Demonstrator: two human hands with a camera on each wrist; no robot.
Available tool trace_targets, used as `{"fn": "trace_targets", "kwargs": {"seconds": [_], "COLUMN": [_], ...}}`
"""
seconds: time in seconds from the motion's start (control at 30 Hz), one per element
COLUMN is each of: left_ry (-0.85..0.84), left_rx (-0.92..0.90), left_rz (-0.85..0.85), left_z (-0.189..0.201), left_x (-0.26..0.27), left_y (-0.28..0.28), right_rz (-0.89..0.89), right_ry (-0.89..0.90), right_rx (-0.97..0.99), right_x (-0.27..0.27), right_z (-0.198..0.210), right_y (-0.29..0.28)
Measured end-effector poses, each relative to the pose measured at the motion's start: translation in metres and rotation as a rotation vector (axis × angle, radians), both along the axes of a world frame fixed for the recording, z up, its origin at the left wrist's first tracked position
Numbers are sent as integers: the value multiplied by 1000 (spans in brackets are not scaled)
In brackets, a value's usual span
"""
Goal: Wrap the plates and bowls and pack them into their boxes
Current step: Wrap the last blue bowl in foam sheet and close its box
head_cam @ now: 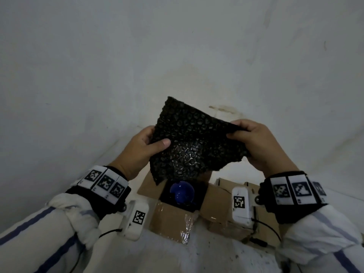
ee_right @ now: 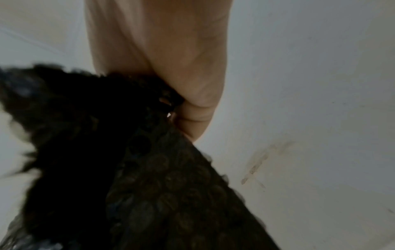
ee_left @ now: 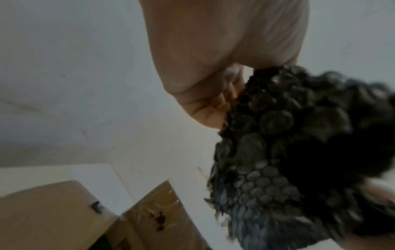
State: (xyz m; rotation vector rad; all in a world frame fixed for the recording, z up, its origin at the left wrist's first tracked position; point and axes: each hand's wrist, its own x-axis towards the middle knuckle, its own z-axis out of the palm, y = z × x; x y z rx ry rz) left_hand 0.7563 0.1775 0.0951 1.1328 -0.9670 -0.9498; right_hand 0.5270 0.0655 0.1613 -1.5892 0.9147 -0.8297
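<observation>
I hold a black bubble wrap sheet (head_cam: 194,142) in the air with both hands. My left hand (head_cam: 146,143) pinches its left edge, thumb on the near face. My right hand (head_cam: 250,138) pinches its right edge. Below the sheet an open cardboard box (head_cam: 173,217) holds a glossy blue bowl (head_cam: 182,192) on a dark lining. In the left wrist view the bubble wrap (ee_left: 288,152) hangs from my left hand (ee_left: 226,94), and box flaps (ee_left: 53,216) show below. In the right wrist view the bubble wrap (ee_right: 149,177) hangs from my right hand (ee_right: 181,101).
A second cardboard box (head_cam: 262,225) lies to the right of the open one, partly behind my right wrist. A white stained wall (head_cam: 177,56) rises close behind both boxes. The boxes stand on a white surface (head_cam: 216,257).
</observation>
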Motion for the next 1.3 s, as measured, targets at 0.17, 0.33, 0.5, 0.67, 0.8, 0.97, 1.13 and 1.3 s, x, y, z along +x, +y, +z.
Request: {"fn": "trace_targets", "kwargs": {"seconds": [0.17,0.33,0.5,0.67,0.8,0.97,1.13,1.3], "left_ry": [-458,-827,-751,-1023,-988,-1179,-1656,-1730], "left_rx": [444,478,270,354,397,367,437,393], "left_rz": [-241,-5,97,-175,-256,-200,-205,-285], "left_z": [-19,-56,-71,-86,-90,-96,-101,-103], "left_x": [11,6,0,8,2,-11,-21,-15], "left_y": [-6,-17,-22,-15,-12,-19,-26,-32], "right_rz": [211,0,10,525,692,651,731,580], "right_ry": [496,937,681,920,1185,1332,1340,1279], "right_rx": [-33,-463,-710,-651,-672,-752,-469,-311], "right_x": [4,22,22,22,32,49,57,56], "right_z": [-15,-53,-75,-107,-122,-135,-131,-109], "right_y": [2,4,20,31,46,47,41,11]}}
